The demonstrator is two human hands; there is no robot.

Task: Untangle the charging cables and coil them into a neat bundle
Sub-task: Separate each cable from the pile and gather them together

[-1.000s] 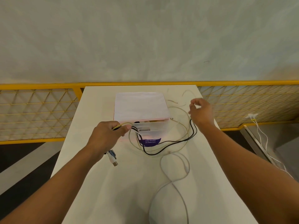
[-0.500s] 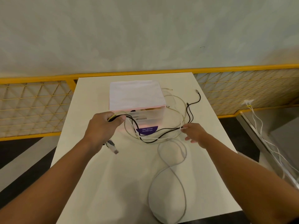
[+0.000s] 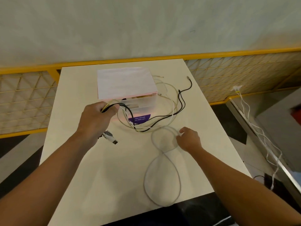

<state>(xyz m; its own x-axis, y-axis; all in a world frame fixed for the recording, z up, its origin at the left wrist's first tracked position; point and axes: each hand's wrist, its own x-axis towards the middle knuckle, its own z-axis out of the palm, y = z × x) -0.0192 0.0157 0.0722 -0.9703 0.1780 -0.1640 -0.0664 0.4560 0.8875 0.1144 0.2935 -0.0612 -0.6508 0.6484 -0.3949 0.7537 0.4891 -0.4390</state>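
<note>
The charging cables [image 3: 153, 126] lie in loose loops in the middle of the white table [image 3: 78, 168], just in front of the plastic drawer box [image 3: 127, 85]. The left hand [image 3: 96, 121] is closed around one gathered end of them, with USB plugs [image 3: 110, 138] hanging below it. The right hand [image 3: 189, 139] pinches the grey cable [image 3: 160, 176], which makes a figure of 8 reaching to the near edge.
</note>
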